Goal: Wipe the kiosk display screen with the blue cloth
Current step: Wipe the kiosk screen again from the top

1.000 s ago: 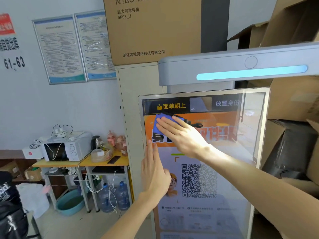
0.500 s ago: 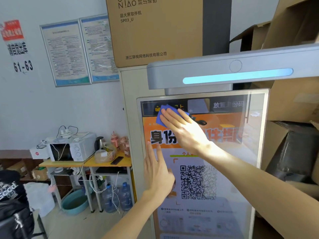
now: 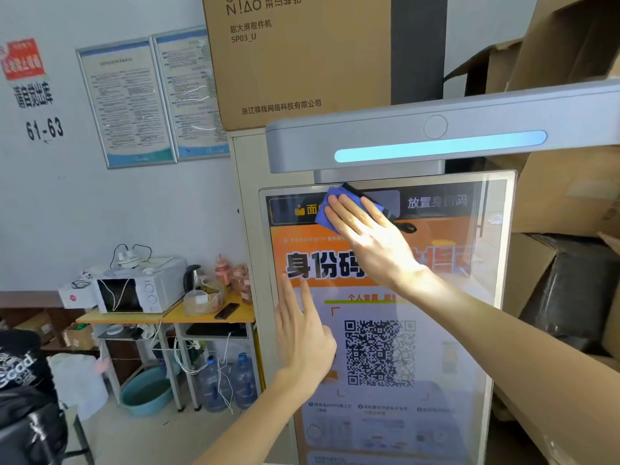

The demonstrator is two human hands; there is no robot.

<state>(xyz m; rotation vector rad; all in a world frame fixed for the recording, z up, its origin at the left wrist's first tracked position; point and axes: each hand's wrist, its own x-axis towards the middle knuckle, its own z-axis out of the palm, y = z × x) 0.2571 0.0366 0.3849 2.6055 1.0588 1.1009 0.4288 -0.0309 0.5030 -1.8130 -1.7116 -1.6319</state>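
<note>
Right hand [image 3: 365, 236] flat, fingers together, presses cloth [image 3: 323, 213] on screen [image 3: 469, 330] top-left. Left hand [image 3: 303, 333] flat on screen left edge, fingers slightly apart, empty.

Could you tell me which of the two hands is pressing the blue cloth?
The right hand, flat on the blue cloth near the screen's top; the left hand rests bare lower down.

the right hand [image 3: 365, 236] presses the blue cloth [image 3: 327, 209] flat at the top of the screen [image 3: 446, 330], just under the overhanging grey scanner bar [image 3: 436, 142], which closes off room above. the left hand [image 3: 303, 333] lies flat over the screen's left edge. to the right, the glass is bare up to the stacked cardboard boxes [image 3: 563, 193] beside the frame.
</note>
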